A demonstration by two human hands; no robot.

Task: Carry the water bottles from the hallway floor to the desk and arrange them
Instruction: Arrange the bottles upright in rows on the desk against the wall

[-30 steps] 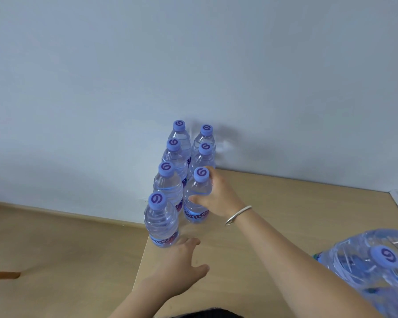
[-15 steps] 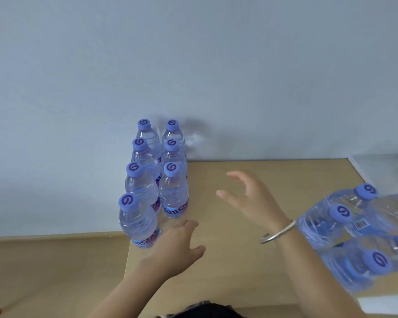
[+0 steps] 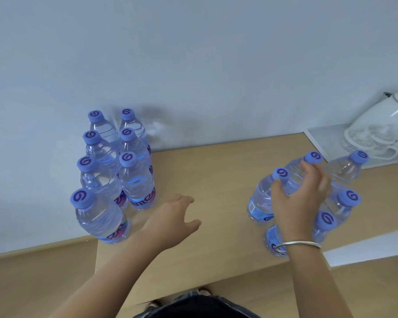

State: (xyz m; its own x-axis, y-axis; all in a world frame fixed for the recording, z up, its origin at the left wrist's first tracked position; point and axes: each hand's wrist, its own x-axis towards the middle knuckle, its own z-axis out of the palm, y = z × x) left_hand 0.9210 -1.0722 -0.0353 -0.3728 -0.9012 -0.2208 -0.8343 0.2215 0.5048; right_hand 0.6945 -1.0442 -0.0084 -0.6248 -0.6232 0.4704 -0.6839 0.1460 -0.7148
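At the far left of the light wooden tabletop (image 3: 216,180), seven clear plastic water bottles with purple caps (image 3: 115,171) stand upright in two close rows against the pale wall (image 3: 193,53). My left hand (image 3: 170,222) hovers just beside the nearest one, fingers spread and loose, gripping nothing. Further right, my right hand (image 3: 299,203), a silver bangle (image 3: 296,245) on its wrist, lies over a second cluster of clear purple-capped bottles (image 3: 340,187), fingers splayed across their shoulders; whether it grips one I cannot tell. A white kettle (image 3: 386,125) sits on a white tray (image 3: 324,138) at the right edge.
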